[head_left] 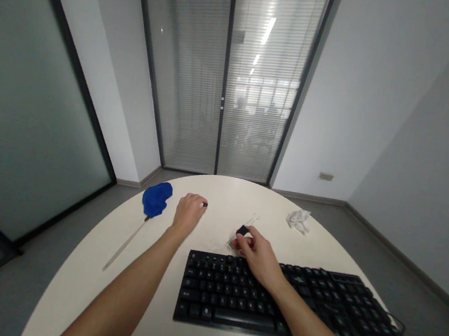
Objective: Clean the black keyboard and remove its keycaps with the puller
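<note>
My left hand (189,211) rests over the far left part of the table, its fingers closed. A small dark piece with a pale edge (204,205) shows at its fingertips, too small to name. My right hand (257,252) is just above the back edge of the black keyboard (233,289). Its thumb and fingers pinch a small black block (243,230). Under and beyond these fingers lies something thin and clear, with a fine wire-like end (254,219); whether the hand touches it I cannot tell. The right forearm crosses over the keyboard.
A blue duster-like head (156,199) on a pale stick (125,246) lies at the left of the round white table (79,292). Crumpled white paper (298,221) sits at the far right. Beyond the table stand glass doors with blinds (191,103).
</note>
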`<action>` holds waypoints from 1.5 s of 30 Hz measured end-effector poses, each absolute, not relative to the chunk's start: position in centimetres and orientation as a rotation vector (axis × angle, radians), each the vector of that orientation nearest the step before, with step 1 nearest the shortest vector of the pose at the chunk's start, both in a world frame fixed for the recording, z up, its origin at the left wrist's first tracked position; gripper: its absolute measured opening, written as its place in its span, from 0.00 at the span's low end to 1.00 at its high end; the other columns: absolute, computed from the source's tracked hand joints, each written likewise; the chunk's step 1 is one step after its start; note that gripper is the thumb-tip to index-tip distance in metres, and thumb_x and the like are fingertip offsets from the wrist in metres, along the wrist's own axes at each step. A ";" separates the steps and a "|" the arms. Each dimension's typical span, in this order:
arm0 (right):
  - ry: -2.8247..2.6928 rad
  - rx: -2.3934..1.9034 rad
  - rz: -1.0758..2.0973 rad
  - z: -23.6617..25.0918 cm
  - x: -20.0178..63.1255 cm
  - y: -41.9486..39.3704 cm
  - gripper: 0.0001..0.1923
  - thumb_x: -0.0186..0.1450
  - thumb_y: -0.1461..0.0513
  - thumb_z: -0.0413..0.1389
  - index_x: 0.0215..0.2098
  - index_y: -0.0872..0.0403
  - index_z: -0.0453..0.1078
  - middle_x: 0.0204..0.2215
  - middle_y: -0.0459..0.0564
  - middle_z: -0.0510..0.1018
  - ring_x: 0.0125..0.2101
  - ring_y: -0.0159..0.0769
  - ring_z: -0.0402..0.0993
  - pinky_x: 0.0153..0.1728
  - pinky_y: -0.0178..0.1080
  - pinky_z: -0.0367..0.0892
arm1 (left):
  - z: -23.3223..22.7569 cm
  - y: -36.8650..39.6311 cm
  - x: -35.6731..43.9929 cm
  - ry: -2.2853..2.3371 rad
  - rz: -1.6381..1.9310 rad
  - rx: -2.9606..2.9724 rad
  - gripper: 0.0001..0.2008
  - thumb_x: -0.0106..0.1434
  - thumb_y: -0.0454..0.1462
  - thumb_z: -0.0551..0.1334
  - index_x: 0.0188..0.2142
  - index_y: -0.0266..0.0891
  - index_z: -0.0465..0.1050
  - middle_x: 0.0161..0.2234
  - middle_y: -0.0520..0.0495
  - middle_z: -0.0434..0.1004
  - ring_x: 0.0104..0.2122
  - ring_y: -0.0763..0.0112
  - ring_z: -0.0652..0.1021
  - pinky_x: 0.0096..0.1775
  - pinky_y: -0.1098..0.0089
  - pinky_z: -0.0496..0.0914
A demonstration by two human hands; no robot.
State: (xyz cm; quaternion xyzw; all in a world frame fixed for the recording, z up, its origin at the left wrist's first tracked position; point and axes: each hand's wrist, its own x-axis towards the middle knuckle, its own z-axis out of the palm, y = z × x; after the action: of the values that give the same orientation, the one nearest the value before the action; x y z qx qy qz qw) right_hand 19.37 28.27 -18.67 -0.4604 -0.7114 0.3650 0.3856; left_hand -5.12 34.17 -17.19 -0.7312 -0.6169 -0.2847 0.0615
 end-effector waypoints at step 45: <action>-1.897 -1.031 1.028 -16.4 19.1 26.8 0.14 0.71 0.50 0.47 0.39 0.51 0.64 0.32 0.47 0.81 0.34 0.36 0.77 0.39 0.38 0.68 | -20.0 35.1 -6.2 -1.862 -0.986 -2.190 0.16 0.60 0.29 0.64 0.48 0.40 0.74 0.46 0.43 0.77 0.51 0.57 0.72 0.52 0.61 0.67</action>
State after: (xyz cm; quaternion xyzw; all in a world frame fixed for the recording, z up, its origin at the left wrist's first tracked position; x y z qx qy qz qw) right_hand 19.13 26.80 -16.42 -0.4012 -0.7381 0.3999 0.3665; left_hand -6.20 35.11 -20.02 -0.7197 -0.6120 -0.3239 0.0513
